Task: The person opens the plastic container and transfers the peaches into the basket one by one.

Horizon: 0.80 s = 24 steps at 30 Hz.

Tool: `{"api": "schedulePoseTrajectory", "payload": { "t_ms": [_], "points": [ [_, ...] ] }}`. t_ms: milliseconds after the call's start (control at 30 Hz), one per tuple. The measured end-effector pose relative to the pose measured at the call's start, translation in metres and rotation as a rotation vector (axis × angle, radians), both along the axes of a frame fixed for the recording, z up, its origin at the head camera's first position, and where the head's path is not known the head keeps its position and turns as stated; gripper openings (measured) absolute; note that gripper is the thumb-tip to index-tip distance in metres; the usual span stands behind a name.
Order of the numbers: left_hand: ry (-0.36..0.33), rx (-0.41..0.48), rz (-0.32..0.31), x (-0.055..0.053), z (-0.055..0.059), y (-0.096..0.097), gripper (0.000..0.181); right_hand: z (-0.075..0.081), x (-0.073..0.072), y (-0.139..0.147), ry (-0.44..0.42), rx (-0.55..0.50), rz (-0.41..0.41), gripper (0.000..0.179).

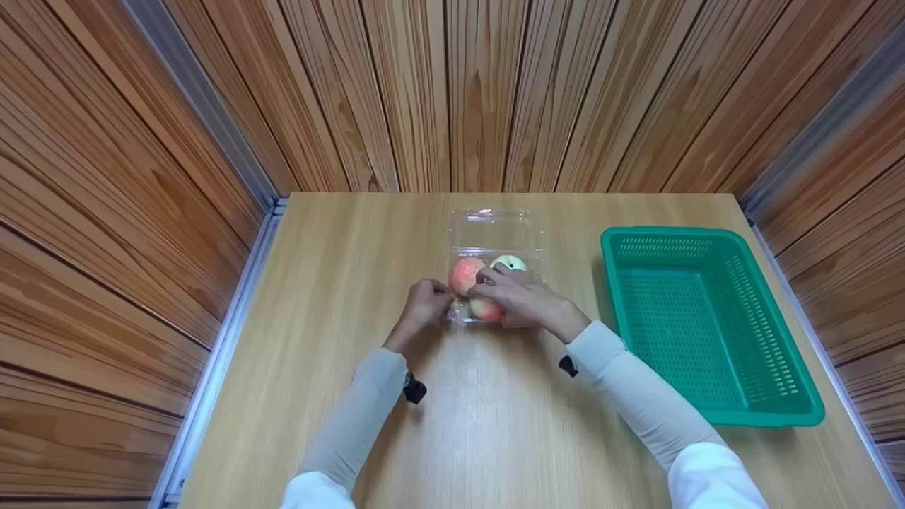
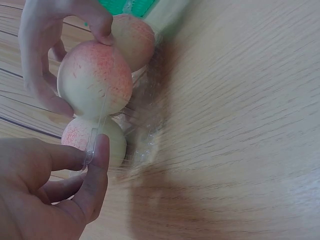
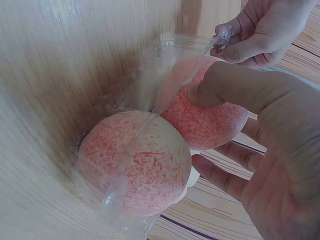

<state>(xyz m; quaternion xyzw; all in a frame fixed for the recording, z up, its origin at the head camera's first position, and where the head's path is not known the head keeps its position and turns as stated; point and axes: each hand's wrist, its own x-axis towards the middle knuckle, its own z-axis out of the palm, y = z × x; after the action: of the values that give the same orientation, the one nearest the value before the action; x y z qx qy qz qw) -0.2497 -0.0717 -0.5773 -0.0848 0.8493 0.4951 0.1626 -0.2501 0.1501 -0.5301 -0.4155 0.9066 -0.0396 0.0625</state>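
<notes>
A clear plastic clamshell box (image 1: 495, 230) lies with its lid folded back toward the wall and several peaches in its tray. My right hand (image 1: 520, 297) reaches over the tray and grips a red-blushed peach (image 3: 215, 112), thumb on one side and fingers on the other. Beside it sits another peach (image 3: 137, 162), inside the plastic wall. At the tray's left front, my left hand (image 1: 426, 302) pinches the clear plastic rim (image 2: 92, 142) between thumb and index finger. A pink peach (image 1: 465, 274) and a pale one (image 1: 509, 262) show farther back, the latter partly hidden by the right hand.
A green plastic basket (image 1: 707, 418) with perforated sides stands at the right of the wooden table (image 1: 339, 247). Wood-plank walls (image 1: 474, 99) close off the back and both sides. Small black cameras are strapped under both wrists.
</notes>
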Motion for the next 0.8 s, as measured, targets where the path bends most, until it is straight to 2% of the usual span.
{"api": "schedulePoseTrajectory", "payload": {
  "t_ms": [167, 367, 567, 800],
  "points": [
    [-0.032, -0.001, 0.009, -0.0009, 0.0001, 0.0006, 0.02, 0.0018, 0.0005, -0.0002, 0.006, 0.018, -0.02, 0.077],
    [0.004, 0.005, 0.014, 0.0006, 0.0003, 0.0008, 0.017, 0.0061, -0.0003, 0.0005, 0.02, 0.019, -0.044, 0.086],
    [0.041, 0.004, -0.002, 0.0019, -0.0002, 0.0005, 0.02, 0.0072, -0.0019, 0.0034, 0.071, -0.028, 0.009, 0.079],
    [0.005, 0.025, 0.004, 0.0026, 0.0011, 0.0007, 0.019, 0.0091, -0.0018, 0.0048, 0.02, -0.047, -0.034, 0.086]
  ]
}}
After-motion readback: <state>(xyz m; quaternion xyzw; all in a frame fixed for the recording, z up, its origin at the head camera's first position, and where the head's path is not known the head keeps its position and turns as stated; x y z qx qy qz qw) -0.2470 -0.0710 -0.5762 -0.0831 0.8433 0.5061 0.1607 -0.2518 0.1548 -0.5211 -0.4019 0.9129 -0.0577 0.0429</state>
